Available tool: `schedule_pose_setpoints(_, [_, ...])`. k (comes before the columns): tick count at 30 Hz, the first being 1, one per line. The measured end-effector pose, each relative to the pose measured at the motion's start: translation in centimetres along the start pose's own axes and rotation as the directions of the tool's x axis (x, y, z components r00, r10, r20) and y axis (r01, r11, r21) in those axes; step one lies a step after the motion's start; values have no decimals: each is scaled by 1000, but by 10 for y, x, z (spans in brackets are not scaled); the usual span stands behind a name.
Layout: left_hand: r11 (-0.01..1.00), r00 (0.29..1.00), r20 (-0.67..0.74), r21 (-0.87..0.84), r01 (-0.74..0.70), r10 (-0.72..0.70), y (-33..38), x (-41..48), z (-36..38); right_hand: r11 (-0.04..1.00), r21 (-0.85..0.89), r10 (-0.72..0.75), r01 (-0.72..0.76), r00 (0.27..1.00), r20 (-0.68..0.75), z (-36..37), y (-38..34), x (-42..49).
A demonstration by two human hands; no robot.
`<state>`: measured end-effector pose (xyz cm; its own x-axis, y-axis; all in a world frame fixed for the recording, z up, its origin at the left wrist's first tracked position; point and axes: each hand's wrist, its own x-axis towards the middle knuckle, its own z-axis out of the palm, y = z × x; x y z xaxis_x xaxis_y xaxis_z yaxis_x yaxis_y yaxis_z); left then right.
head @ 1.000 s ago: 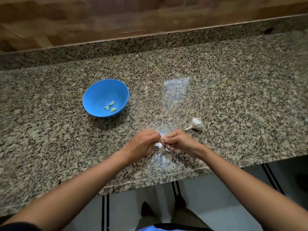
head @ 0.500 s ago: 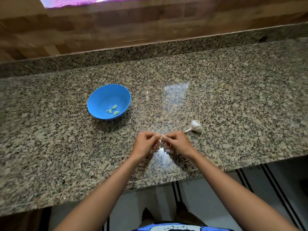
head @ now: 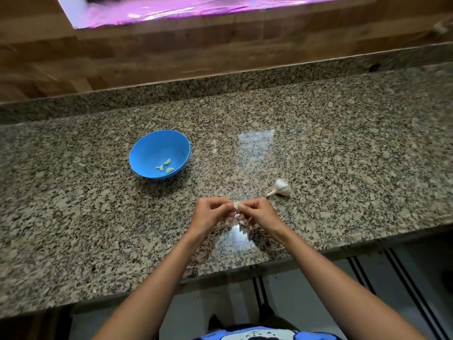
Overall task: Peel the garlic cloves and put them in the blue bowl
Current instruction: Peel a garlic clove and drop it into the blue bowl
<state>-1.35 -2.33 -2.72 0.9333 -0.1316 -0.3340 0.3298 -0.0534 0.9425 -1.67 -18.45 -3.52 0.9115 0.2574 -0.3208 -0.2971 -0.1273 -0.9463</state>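
A small pale garlic clove (head: 236,205) sits pinched between the fingertips of both hands, held just above the near part of the speckled grey-and-tan granite countertop (head: 343,148). The left hand (head: 211,214) curls its fingers round the clove from one side, and the right hand (head: 257,212) curls in from the other, so the two hands meet knuckle to knuckle over it; thin whitish bits of skin show below the fingers, too small to make out clearly. Just beside the right hand, on its far right, a white garlic bulb (head: 282,188) lies on its side on the counter. Further left and well apart from the hands stands the round blue plastic bowl (head: 152,153), with a few pale green peeled cloves (head: 166,166) lying in its bottom. Behind the counter runs a brown wooden wall (head: 171,52).
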Motion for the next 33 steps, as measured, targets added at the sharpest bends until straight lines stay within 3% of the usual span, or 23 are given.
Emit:
schedule_pose_setpoints(4, [998, 999, 34, 48, -40, 38, 1, 0, -1, 996, 77, 32, -34, 999, 30, -3, -1, -3])
schedule_pose_setpoints(6, [970, 991, 40, 206, -132, 127, 2, 1, 0, 982, 169, 79, -86, 996, 50, -4, -1, -3])
schedule_pose_setpoints(9, [753, 946, 96, 583, -306, 311, 2, -1, 4, 970, 215, 110, -117, 993, 44, -4, 0, -4])
schedule_pose_setpoints(12, [596, 887, 169, 685, -419, 430, 1, -3, 8, 966, 235, 107, -111, 994, 31, -4, 0, -6])
schedule_pose_setpoints(14, [564, 866, 167, 698, -441, 471, -2, -2, 10, 952, 282, 115, -117, 993, 24, -5, 0, -8])
schedule_pose_setpoints(17, [611, 884, 126, 678, -408, 451, -5, -3, 12, 958, 268, 96, -107, 994, 51, -5, -2, -10])
schedule_pose_setpoints(19, [722, 924, 46, 610, -327, 379, -4, -4, 13, 962, 255, 80, -98, 994, 80, -4, -3, -11])
schedule_pose_setpoints(22, [971, 987, -48, 194, -143, 155, 5, -5, 15, 957, 278, 56, -79, 994, 91, -5, -5, -12])
schedule_pose_setpoints(24, [998, 999, -35, -59, -25, 23, 9, -6, 13, 943, 323, 47, -79, 993, 106, -4, -7, -13])
schedule_pose_setpoints(26, [984, 999, -27, -177, 33, -38, 8, -6, 9, 912, 397, 60, -99, 992, 109, -4, -9, -12])
schedule_pose_setpoints(28, [987, 998, -31, -152, 49, -54, 5, -7, 6, 934, 345, 71, -97, 994, 86, -5, -7, -10])
schedule_pose_setpoints(31, [992, 994, -107, 119, 41, -28, -5, -6, 3, 995, 77, 57, -58, 998, 19, -2, 2, -8])
schedule_pose_setpoints(33, [998, 989, -140, 40, 56, -50, -7, -7, 5, 998, -35, 44, -44, 999, -23, 3, 9, -8])
